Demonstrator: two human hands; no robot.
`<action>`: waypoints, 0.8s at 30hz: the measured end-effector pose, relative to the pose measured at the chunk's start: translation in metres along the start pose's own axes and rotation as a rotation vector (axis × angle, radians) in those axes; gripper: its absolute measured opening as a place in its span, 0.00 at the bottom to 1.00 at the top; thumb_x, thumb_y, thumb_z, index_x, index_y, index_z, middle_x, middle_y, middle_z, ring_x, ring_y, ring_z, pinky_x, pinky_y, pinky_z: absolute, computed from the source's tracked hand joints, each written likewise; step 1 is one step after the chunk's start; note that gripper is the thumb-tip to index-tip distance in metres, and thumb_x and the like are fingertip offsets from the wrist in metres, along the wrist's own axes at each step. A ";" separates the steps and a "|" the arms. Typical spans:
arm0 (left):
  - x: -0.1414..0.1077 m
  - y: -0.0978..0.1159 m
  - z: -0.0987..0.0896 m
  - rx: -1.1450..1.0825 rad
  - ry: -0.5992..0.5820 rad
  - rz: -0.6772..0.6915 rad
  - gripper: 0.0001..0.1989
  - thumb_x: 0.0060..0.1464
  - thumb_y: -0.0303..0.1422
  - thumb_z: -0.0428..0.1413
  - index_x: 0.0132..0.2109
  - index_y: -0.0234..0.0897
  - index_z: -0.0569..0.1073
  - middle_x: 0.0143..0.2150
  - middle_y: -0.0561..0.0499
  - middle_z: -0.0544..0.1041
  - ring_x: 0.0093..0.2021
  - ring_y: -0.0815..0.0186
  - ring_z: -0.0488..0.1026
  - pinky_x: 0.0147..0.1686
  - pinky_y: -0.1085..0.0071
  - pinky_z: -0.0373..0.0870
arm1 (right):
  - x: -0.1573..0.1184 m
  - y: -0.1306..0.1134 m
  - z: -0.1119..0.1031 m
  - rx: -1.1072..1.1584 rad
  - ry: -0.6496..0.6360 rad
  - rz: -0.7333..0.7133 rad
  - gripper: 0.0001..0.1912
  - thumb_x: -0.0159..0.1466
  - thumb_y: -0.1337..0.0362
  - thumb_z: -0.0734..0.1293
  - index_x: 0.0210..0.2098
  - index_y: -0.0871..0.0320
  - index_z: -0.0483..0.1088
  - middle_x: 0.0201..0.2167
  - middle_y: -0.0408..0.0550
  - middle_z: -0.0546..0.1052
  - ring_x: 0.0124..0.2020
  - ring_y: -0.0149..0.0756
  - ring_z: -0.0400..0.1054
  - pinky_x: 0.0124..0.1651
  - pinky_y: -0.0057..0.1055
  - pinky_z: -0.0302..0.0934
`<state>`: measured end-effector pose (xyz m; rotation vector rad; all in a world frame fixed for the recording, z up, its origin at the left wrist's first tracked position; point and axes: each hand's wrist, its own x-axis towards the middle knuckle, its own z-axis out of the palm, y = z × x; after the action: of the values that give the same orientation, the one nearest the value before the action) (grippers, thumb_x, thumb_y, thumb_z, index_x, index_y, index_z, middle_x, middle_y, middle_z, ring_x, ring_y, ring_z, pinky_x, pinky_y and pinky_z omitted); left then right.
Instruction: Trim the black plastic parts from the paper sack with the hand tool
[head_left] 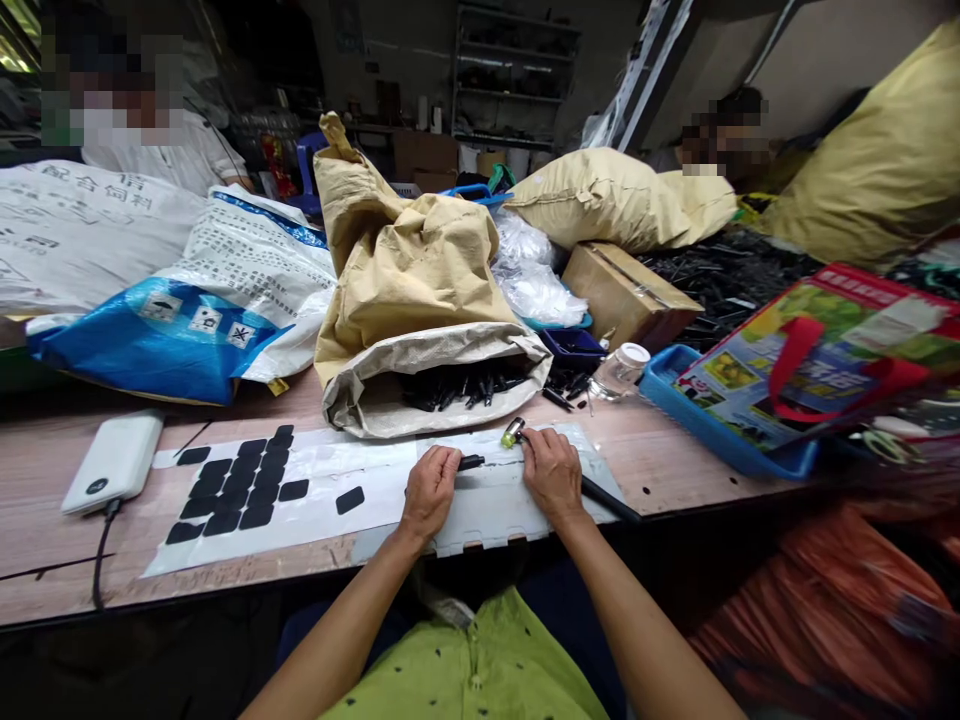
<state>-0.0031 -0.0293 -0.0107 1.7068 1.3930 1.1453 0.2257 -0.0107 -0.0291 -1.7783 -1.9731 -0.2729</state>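
My left hand (430, 492) is closed around a small black part (471, 462), whose end sticks out to the right from its fingertips. Across from it, my right hand (553, 474) has its fingers closed by a small silver and yellow-green piece (513, 432). A long black rod (611, 500) reaches out from under the right hand toward the table's front edge. Both hands are over a grey-white sheet (480, 525). Behind them lies an open sack (420, 260) with many black parts (469, 387) in its mouth. Square black pads (259, 478) lie on white paper at the left.
A white power bank (116, 462) with a cable lies at the left. Printed bags (180, 330) are behind it. To the right stand a clear jar (621, 370), a cardboard box (628, 290) and a blue basket (705, 425) holding a colourful bag. Two people sit across the table.
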 end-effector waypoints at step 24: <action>-0.070 0.045 0.005 -0.477 -0.135 -0.560 0.28 0.52 0.56 0.61 0.38 0.32 0.78 0.23 0.52 0.75 0.23 0.70 0.69 0.25 0.76 0.65 | 0.001 -0.004 -0.003 0.010 -0.054 0.046 0.12 0.70 0.65 0.63 0.51 0.55 0.73 0.41 0.50 0.74 0.43 0.42 0.61 0.45 0.35 0.51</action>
<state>0.0159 -0.1076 0.0113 0.9562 1.2693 0.9210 0.2227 -0.0115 -0.0257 -1.8401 -1.9645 -0.2015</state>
